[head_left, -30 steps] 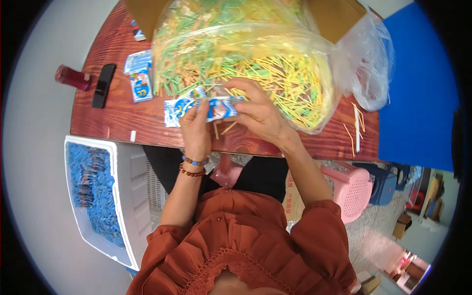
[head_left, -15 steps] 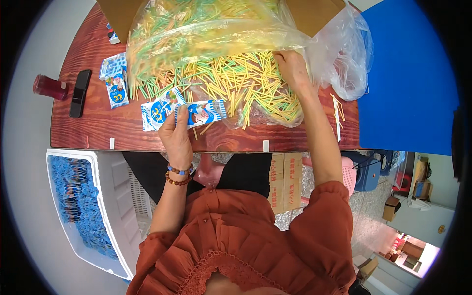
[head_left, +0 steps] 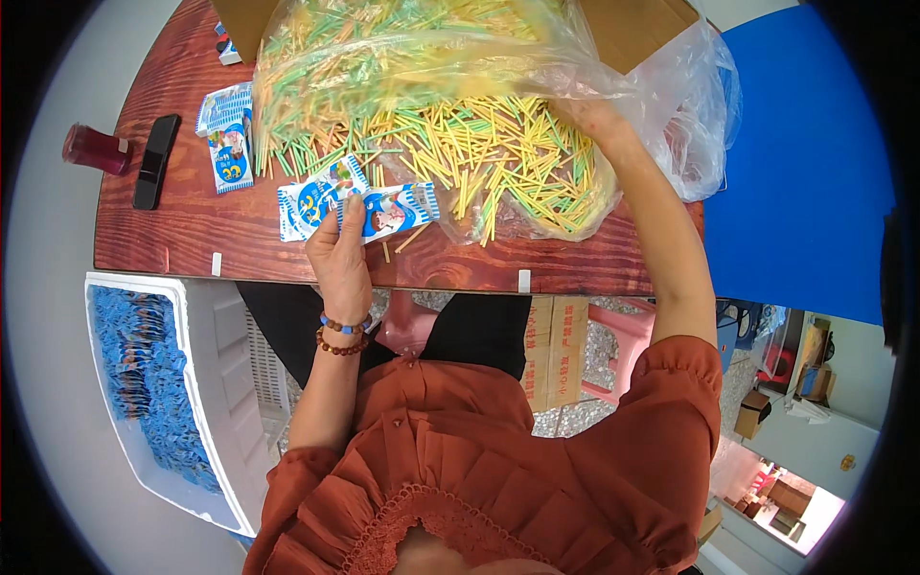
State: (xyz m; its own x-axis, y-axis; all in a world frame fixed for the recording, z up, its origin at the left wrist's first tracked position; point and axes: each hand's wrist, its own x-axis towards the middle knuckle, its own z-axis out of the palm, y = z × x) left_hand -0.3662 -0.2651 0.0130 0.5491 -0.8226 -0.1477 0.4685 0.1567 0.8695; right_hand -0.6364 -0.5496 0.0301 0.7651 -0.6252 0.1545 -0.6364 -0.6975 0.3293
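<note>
My left hand (head_left: 339, 251) holds a small blue and white packet (head_left: 388, 211) at the front of the red-brown wooden table (head_left: 240, 240). A second packet like it (head_left: 309, 203) lies just left of the thumb. My right hand (head_left: 596, 117) reaches into a big clear plastic bag (head_left: 661, 105) full of yellow and green sticks (head_left: 479, 153). Its fingers are partly hidden among the sticks and plastic, so what they hold is unclear.
More blue packets (head_left: 228, 134) lie at the table's left, beside a black phone (head_left: 155, 159) and a dark red bottle (head_left: 92, 148). A white bin (head_left: 220, 383) of blue packets stands at my left. Cardboard box flaps (head_left: 632, 29) are behind the bag; a pink stool (head_left: 623, 335) is under the table.
My right hand left the packet and moved up and right into the bag of sticks. My left hand kept the packet and stayed near the table's front edge.
</note>
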